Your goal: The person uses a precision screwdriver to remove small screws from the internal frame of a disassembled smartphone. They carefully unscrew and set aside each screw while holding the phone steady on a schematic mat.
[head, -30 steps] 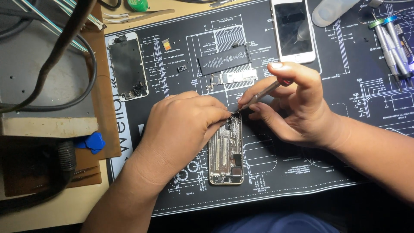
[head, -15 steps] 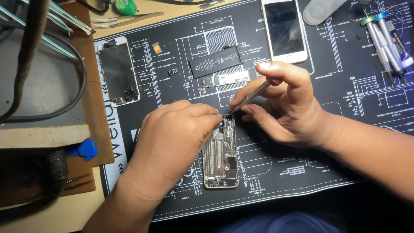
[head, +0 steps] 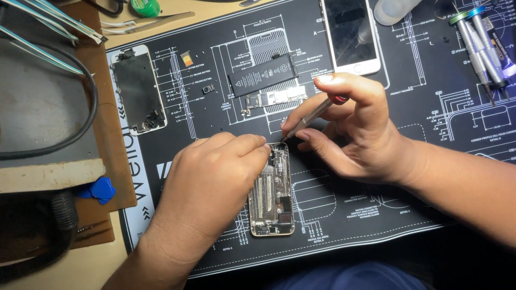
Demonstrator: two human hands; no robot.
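An opened phone housing (head: 273, 201) with bare metal insides lies on a black repair mat (head: 215, 70). My left hand (head: 207, 180) rests over its left side, fingertips pressing on its top edge. My right hand (head: 349, 129) grips a thin screwdriver (head: 309, 117) with a red band, its tip touching the housing's top corner. Above them on the mat lie a black battery (head: 262, 75) and a logic board (head: 274, 99).
A detached screen assembly (head: 137, 88) lies at the mat's left. A white phone front (head: 350, 35) sits at the top. Several screwdrivers (head: 481, 45) lie top right. Tweezers (head: 145, 22), a green roll (head: 144, 7), a black cable (head: 80, 129) and blue picks (head: 99, 189) lie left.
The view has shifted slightly left and down. Both hands stay on the housing; the screwdriver remains at the top corner.
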